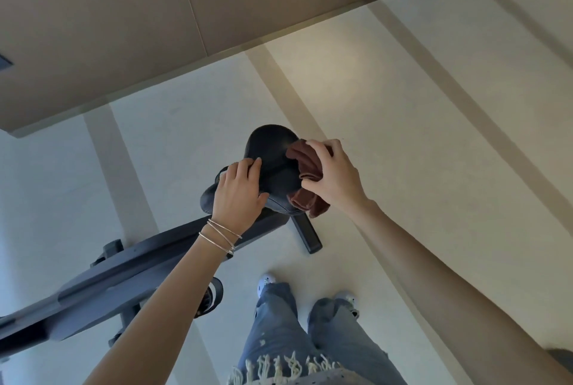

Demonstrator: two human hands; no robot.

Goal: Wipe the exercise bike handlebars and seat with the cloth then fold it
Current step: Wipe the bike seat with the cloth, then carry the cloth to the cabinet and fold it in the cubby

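At the middle of the view the black seat (273,148) of the exercise bike stands over a pale floor (372,99), its dark frame (124,273) running off toward 8 o'clock. From 7 o'clock the left arm reaches up, thin bracelets (221,237) at the wrist; the left hand (238,195) lies palm-down on the seat's 8 o'clock side, fingers close together and nearly straight, thumb spread, gripping nothing. From 4 o'clock the right arm comes in; the right hand (331,176) curls its fingers round the bunched brown cloth (302,161) and presses it to the seat's 3 o'clock edge. Jeans (279,332) and pale shoes (266,280) show at 6 o'clock.
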